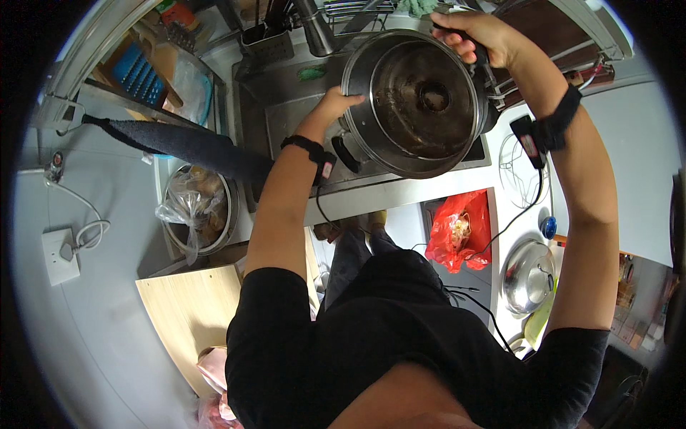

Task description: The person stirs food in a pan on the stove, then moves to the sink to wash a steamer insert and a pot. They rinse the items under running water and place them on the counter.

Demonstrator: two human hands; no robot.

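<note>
A large, wide metal pot (358, 128) is held tilted over the stainless-steel sink (289, 123), its round mouth facing me. Its inside is dark, with a round knob-like shape (434, 97) in the middle; whether this belongs to a glass lid I cannot tell. My left hand (335, 107) holds the pot's left side, thumb over the rim and the other fingers hidden. At the upper right, my right hand (477, 37) is closed around a black handle (478, 52). Another black loop handle (345, 154) shows at the pot's lower left.
Behind the sink stand a utensil holder (268, 45) and a metal faucet (316, 32). On the left, a dark cloth (182, 147) hangs near a bowl with a plastic bag (195, 206). To the right lie a wire rack (517, 171) and a metal lid (528, 276). Below hangs a red bag (450, 230).
</note>
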